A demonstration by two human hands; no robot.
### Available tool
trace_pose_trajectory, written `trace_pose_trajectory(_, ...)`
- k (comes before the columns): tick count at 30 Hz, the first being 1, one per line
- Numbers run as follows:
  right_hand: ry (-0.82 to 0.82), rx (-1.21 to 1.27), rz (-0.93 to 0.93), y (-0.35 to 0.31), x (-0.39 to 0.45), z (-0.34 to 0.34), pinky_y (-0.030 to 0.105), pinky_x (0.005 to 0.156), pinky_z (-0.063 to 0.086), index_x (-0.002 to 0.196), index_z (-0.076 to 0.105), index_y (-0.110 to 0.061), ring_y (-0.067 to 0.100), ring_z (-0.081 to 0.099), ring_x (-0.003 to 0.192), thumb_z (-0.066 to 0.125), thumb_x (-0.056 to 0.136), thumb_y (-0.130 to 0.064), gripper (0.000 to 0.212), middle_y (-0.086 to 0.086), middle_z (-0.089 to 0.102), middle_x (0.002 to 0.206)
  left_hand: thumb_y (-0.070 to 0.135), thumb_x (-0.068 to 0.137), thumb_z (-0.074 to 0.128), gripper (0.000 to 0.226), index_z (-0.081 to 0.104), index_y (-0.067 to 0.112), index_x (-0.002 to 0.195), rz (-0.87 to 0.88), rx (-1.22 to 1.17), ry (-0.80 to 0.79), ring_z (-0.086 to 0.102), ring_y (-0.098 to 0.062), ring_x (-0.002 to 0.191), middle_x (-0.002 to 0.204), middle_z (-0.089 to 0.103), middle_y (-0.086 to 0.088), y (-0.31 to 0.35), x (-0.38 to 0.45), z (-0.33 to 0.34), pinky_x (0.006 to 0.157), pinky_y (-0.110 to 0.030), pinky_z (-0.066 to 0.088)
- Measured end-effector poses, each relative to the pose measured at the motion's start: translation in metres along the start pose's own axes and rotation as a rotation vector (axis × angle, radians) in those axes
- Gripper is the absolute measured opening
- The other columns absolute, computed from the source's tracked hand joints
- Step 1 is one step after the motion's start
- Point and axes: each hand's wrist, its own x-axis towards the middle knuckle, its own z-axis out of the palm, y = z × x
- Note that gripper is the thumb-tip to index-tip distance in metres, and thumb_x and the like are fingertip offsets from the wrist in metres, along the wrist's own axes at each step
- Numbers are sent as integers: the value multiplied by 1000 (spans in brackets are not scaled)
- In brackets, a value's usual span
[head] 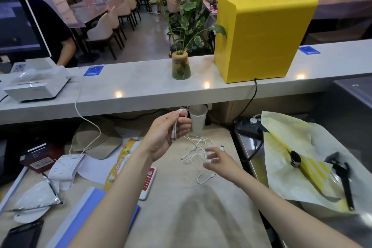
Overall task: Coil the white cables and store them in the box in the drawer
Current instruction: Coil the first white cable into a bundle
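Observation:
My left hand (pixel 169 133) is raised above the beige desk and grips a few loops of a thin white cable (pixel 198 152). The rest of that cable trails down into a loose tangle on the desk, with a connector end lying at the tangle's lower edge. My right hand (pixel 216 160) hovers low over the tangle with its fingers spread and slightly blurred, touching or just above the strands. No drawer or box is in view.
A clear plastic cup (pixel 198 122) stands behind my left hand. A black power strip (pixel 248 128) and yellow paper bags (pixel 291 159) lie to the right. Receipts, a cap (pixel 96 137), a blue folder (pixel 84 213) and a snack packet lie to the left. A raised counter carries a yellow box (pixel 261 36).

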Motion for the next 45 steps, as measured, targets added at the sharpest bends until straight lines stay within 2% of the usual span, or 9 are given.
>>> trace_pose_trajectory(7, 2, -67, -232, -45, 4, 18, 29, 102, 43, 132, 57, -20, 10, 54, 121, 67, 90, -19, 43, -3, 60, 129, 21, 105, 49, 27, 62, 4, 122, -66, -1, -17, 70, -31, 113, 125, 70, -20, -14, 1, 3, 87, -39, 61)
trace_pose_trajectory(13, 1, -98, -189, -44, 4, 23, 21, 76, 49, 104, 72, -17, 13, 66, 94, 64, 90, -15, 17, 0, 73, 96, 18, 108, 41, 23, 53, 3, 121, -13, -8, 43, 64, -34, 122, 129, 67, -20, -15, 0, -1, 97, -45, 57)
trace_pose_trajectory(19, -120, -30, -201, -42, -8, 18, 23, 69, 49, 86, 71, -15, 20, 68, 82, 67, 83, -10, 7, 11, 74, 89, 23, 108, 42, 23, 56, 6, 116, -16, 227, 143, 70, -23, 114, 120, 74, -9, -28, 0, -9, 100, -43, 51)
trace_pose_trajectory(23, -128, 14, -271, -53, -14, 11, 25, 69, 47, 87, 72, -10, 8, 60, 72, 66, 88, -15, 8, 5, 71, 78, 25, 109, 41, 22, 57, 11, 107, -56, 411, 166, 72, -18, 108, 115, 76, -1, -47, 3, -15, 97, -40, 50)
trace_pose_trajectory(28, -91, 121, -287, -68, -15, 2, 9, 53, 40, 89, 70, -2, -1, 57, 60, 69, 92, -19, 17, -11, 69, 70, 31, 106, 45, 20, 59, 19, 100, -80, 604, 167, 68, -13, 68, 82, 75, 8, -64, -4, -18, 54, -24, 45)
trace_pose_trajectory(31, -37, 113, -281, -73, -14, -2, 16, 57, 43, 91, 71, -8, 6, 60, 65, 71, 90, -23, 15, 7, 72, 76, 36, 106, 45, 24, 56, 14, 103, -120, 575, 119, 76, -26, 75, 84, 76, 1, -70, -8, -18, 53, -23, 47)
trace_pose_trajectory(35, 37, 128, -264, -75, -11, -6, 32, 68, 47, 93, 69, -4, 14, 61, 70, 74, 87, -19, 17, 8, 69, 74, 32, 106, 44, 26, 58, 11, 97, -131, 586, 88, 58, -16, 58, 75, 70, -2, -75, -8, -16, 59, -30, 55)
trace_pose_trajectory(39, 59, 144, -259, -74, -10, -8, 35, 68, 46, 94, 69, -2, 17, 55, 70, 77, 83, -12, 17, 6, 63, 76, 29, 100, 45, 25, 60, 15, 87, -163, 526, 86, 39, -14, 50, 63, 54, 0, -76, -9, -14, 53, -29, 40)
trace_pose_trajectory(45, -10, 297, -205, -62, -9, -5, 25, 71, 52, 108, 64, -1, 15, 60, 79, 74, 88, -14, 26, 11, 66, 87, 31, 106, 48, 28, 62, 14, 89, -180, 387, 42, 29, -10, 48, 60, 36, 5, -72, -11, -8, 49, -22, 40)
